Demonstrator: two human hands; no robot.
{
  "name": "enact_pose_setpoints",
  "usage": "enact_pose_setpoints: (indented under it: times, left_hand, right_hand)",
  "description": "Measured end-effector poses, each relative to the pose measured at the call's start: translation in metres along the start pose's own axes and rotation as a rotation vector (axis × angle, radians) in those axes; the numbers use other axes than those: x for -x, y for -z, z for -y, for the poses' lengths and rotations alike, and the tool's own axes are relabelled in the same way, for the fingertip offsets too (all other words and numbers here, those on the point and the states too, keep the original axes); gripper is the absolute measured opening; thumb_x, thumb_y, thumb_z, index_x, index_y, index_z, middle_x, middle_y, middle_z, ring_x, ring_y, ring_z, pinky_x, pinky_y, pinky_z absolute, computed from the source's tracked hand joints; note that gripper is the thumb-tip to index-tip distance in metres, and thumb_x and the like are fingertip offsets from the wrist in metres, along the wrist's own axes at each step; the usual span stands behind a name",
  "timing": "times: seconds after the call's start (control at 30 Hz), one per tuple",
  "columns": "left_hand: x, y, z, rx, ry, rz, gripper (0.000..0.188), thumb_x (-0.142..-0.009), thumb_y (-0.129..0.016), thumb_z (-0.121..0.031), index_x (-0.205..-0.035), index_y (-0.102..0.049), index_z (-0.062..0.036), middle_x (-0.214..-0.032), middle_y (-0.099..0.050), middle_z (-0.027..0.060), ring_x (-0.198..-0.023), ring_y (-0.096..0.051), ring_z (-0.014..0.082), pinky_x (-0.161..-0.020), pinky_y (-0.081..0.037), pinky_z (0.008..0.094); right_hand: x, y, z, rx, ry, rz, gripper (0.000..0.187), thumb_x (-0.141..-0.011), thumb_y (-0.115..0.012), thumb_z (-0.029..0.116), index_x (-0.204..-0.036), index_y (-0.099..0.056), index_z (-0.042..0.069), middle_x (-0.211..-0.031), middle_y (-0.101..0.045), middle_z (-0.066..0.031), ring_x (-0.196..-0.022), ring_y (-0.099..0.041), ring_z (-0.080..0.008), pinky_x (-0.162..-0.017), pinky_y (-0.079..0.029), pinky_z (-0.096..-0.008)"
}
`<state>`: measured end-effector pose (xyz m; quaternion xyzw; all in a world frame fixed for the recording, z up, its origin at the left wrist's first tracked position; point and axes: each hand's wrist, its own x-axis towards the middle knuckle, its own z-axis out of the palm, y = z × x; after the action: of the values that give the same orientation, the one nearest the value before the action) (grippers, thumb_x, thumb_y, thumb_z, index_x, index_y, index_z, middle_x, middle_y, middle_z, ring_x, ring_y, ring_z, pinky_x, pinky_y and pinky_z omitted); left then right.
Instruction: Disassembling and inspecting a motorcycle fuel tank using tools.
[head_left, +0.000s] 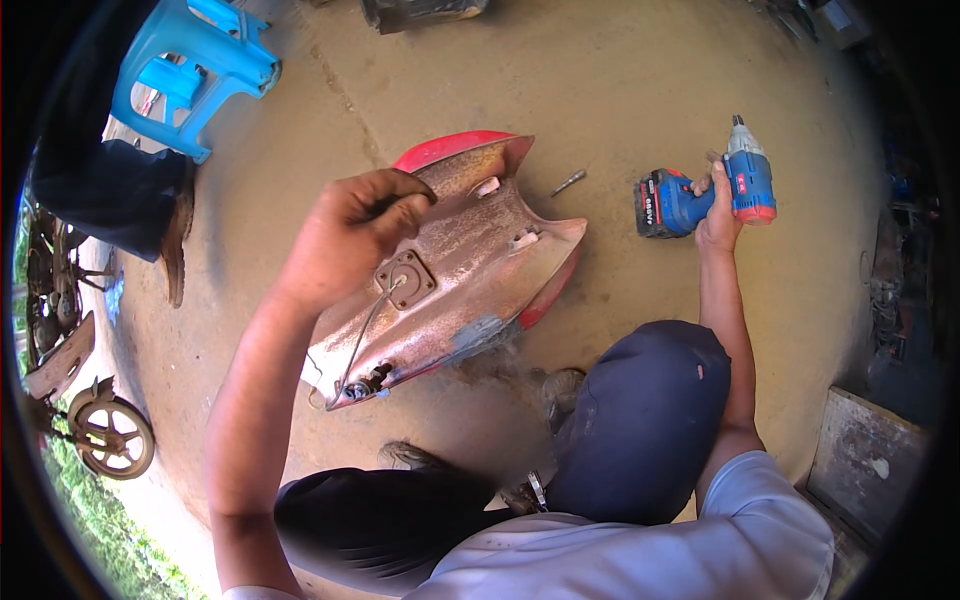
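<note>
My right hand [718, 210] is wrapped round the handle of a blue cordless impact driver [752, 175], raised off to the right with its nose pointing away from me. A red motorcycle fuel tank [460, 265] lies upside down on the floor, its worn, rusty underside facing up. Set into that underside is a squarish bolted plate [408, 280] with a thin cable [362, 345] running toward the near end. My left hand [365, 225] hovers over the tank's left side, thumb and fingers pinched together. Whatever they hold, if anything, is hidden.
A small metal rod-like tool [568, 182] lies beyond the tank. At the upper left stands a blue plastic stool [185, 75], near another person's dark trouser leg [120, 195]. A wheel [112, 436] shows at far left, a worn board [865, 460] at lower right.
</note>
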<state>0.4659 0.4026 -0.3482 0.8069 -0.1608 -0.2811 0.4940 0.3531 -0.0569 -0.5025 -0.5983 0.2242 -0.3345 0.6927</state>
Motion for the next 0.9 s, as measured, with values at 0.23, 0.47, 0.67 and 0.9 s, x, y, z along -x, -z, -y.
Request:
enact_pose_setpoints:
  times: [0.23, 0.47, 0.67, 0.9]
  left_hand:
    - [0.042, 0.079, -0.003, 0.695, 0.047, -0.43, 0.025, -0.101, -0.061, -0.016, -0.119, -0.063, 0.0011, -0.092, -0.066, 0.0051, -0.068, -0.059, 0.0093, -0.051, -0.044, 0.0212]
    - [0.093, 0.029, 0.032, 0.693, 0.505, -0.071, 0.022, -0.09, -0.06, 0.0, -0.112, -0.058, -0.0028, -0.095, -0.059, 0.0058, -0.07, -0.057, 0.0126, -0.053, -0.045, 0.0255]
    - [0.093, 0.036, 0.031, 0.433, 0.255, -0.082, 0.032, -0.096, -0.068, -0.009, -0.125, -0.054, -0.0025, -0.107, -0.069, 0.0086, -0.095, -0.063, 0.0133, -0.078, -0.049, 0.0271]
    - [0.084, 0.029, 0.024, 0.5, 0.184, -0.293, 0.027, -0.098, -0.073, -0.014, -0.12, -0.065, -0.0001, -0.113, -0.072, 0.0108, -0.103, -0.066, 0.0164, -0.088, -0.052, 0.031]
  right_hand:
    - [0.018, 0.025, -0.03, 0.317, 0.072, 0.101, 0.036, -0.099, -0.073, 0.018, -0.127, -0.063, -0.001, -0.093, -0.069, -0.0051, -0.088, -0.066, -0.0138, -0.085, -0.055, -0.0351]
    - [0.095, 0.049, -0.03, 0.778, 0.025, -0.104, 0.038, -0.094, -0.077, 0.016, -0.124, -0.062, -0.002, -0.11, -0.071, -0.0084, -0.099, -0.068, -0.0143, -0.091, -0.053, -0.0331]
    - [0.128, -0.025, -0.034, 1.038, 0.168, 0.644, 0.041, -0.091, -0.071, 0.004, -0.131, -0.061, 0.002, -0.115, -0.067, -0.0186, -0.108, -0.067, -0.0369, -0.095, -0.053, -0.0429]
    - [0.006, -0.104, -0.135, 1.474, 0.47, 1.047, 0.046, -0.085, -0.057, -0.002, -0.13, -0.062, 0.005, -0.134, -0.059, -0.0232, -0.124, -0.056, -0.0431, -0.105, -0.048, -0.0507]
